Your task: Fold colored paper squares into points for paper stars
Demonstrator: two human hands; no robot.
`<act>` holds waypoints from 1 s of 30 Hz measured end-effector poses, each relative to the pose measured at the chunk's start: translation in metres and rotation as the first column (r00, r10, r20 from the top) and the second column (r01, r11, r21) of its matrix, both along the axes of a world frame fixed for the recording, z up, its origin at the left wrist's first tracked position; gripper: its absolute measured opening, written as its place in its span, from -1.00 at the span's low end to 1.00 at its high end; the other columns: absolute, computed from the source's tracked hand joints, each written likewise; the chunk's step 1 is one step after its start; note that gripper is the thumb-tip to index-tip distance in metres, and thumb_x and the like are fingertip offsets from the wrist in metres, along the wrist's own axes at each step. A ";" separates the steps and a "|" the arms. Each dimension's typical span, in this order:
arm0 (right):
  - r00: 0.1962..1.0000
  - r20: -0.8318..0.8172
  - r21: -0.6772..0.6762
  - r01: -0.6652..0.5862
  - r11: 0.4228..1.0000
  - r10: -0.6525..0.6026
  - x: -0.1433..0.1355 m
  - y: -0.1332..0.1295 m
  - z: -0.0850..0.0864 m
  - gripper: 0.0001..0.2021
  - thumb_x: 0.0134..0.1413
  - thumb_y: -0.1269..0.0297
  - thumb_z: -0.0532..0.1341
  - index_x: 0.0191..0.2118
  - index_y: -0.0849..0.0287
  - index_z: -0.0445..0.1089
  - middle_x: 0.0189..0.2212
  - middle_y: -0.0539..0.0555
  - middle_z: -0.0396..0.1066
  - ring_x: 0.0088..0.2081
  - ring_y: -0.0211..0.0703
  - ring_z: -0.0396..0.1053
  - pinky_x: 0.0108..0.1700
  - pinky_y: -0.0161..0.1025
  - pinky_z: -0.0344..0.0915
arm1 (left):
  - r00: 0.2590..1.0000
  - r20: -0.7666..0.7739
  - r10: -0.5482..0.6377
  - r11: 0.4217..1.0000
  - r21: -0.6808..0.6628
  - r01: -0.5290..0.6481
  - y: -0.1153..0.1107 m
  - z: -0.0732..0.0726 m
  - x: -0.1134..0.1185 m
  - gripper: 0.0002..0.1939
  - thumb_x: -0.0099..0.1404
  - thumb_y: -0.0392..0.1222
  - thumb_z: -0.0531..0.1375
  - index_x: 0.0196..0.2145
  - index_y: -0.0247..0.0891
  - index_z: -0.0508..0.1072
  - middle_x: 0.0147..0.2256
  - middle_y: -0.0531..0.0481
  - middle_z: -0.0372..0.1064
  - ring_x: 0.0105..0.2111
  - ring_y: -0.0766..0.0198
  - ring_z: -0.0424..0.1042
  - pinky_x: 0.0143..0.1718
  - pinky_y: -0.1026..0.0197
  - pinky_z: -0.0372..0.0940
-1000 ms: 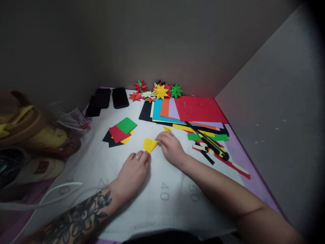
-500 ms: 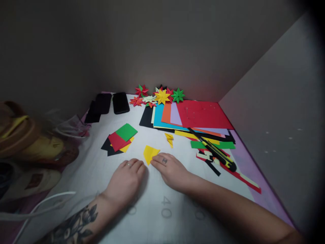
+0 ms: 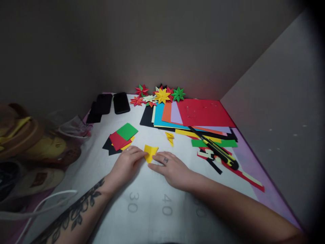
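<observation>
A small piece of folded yellow paper (image 3: 150, 152) lies on the white sheet between my two hands, with a crease and a notch along its top edge. My left hand (image 3: 129, 162) is closed, its fingertips at the paper's left edge. From the other side my right hand (image 3: 174, 168) holds the paper's right edge and lower tip with its forefinger and thumb. Just beyond it sits a folded yellow paper piece (image 3: 170, 138) with pointed ends. To the left is a loose pile of paper rectangles, a green one (image 3: 127, 131) and a red one (image 3: 119, 140) among them.
Folded paper stars (image 3: 162, 96) stand along the back wall. Coloured sheets (image 3: 205, 113) lie before them, with a utility knife (image 3: 220, 154) and paper strips (image 3: 215, 166) at right. A black phone (image 3: 121, 103) lies back left; a white cable (image 3: 50, 196) curves at near left.
My left hand has moved forward, its fingers now reaching the yellow paper's left edge. The right thumb shows lower, apart from the forefinger, and the paper's sides look more folded inward.
</observation>
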State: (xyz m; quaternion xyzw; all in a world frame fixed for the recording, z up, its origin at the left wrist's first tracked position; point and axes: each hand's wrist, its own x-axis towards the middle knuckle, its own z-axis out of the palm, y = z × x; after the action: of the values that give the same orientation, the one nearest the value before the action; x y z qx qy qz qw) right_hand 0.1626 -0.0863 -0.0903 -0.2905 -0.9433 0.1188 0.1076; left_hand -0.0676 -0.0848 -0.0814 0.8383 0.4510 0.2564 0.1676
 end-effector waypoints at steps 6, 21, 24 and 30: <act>1.000 0.007 -0.074 -0.003 0.997 0.004 0.000 0.007 0.002 -0.52 0.14 0.51 0.00 0.17 0.11 0.20 0.15 0.12 0.23 0.22 -0.02 0.03 0.18 0.06 0.04 | 0.985 -0.168 -0.046 0.988 0.138 0.070 -0.003 0.004 -0.003 -0.84 0.30 -0.29 0.11 -0.26 -0.23 0.51 -0.37 -0.07 0.41 -0.31 0.20 0.32 -0.26 0.14 0.26; 0.990 0.069 -0.097 -0.113 0.989 0.120 0.009 0.015 0.006 -0.60 0.19 0.48 0.01 0.10 0.04 0.28 0.18 0.09 0.18 0.23 0.05 0.01 0.18 0.13 0.02 | 0.990 -0.129 -0.051 0.977 -0.213 0.022 0.021 0.022 0.005 -0.81 0.29 -0.21 0.09 -0.36 -0.24 0.49 -0.30 -0.03 0.36 -0.26 0.22 0.30 -0.13 0.11 0.17; 0.990 0.063 -0.099 -0.118 0.988 0.125 0.010 0.016 0.005 -0.61 0.20 0.48 0.00 0.09 0.04 0.29 0.19 0.08 0.17 0.23 0.05 0.01 0.18 0.12 0.02 | 0.978 -0.177 -0.108 0.961 -0.270 0.057 0.031 0.026 0.009 -0.83 0.26 -0.21 0.09 -0.37 -0.25 0.48 -0.34 -0.04 0.36 -0.29 0.22 0.30 -0.15 0.13 0.17; 0.990 0.066 -0.111 -0.118 0.987 0.125 0.010 0.017 0.007 -0.61 0.21 0.48 -0.01 0.09 0.02 0.29 0.21 0.07 0.15 0.24 0.06 0.00 0.18 0.13 0.01 | 0.958 -0.224 -0.179 0.948 -0.301 0.106 0.042 0.028 0.013 -0.85 0.25 -0.21 0.09 -0.40 -0.25 0.43 -0.37 -0.02 0.35 -0.32 0.23 0.29 -0.19 0.17 0.14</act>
State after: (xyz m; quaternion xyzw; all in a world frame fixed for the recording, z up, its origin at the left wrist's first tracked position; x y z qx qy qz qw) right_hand 0.1723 -0.0698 -0.0838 -0.2420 -0.9549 0.1649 0.0499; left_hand -0.0541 -0.0431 -0.0538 0.8613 0.4384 0.0687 0.2475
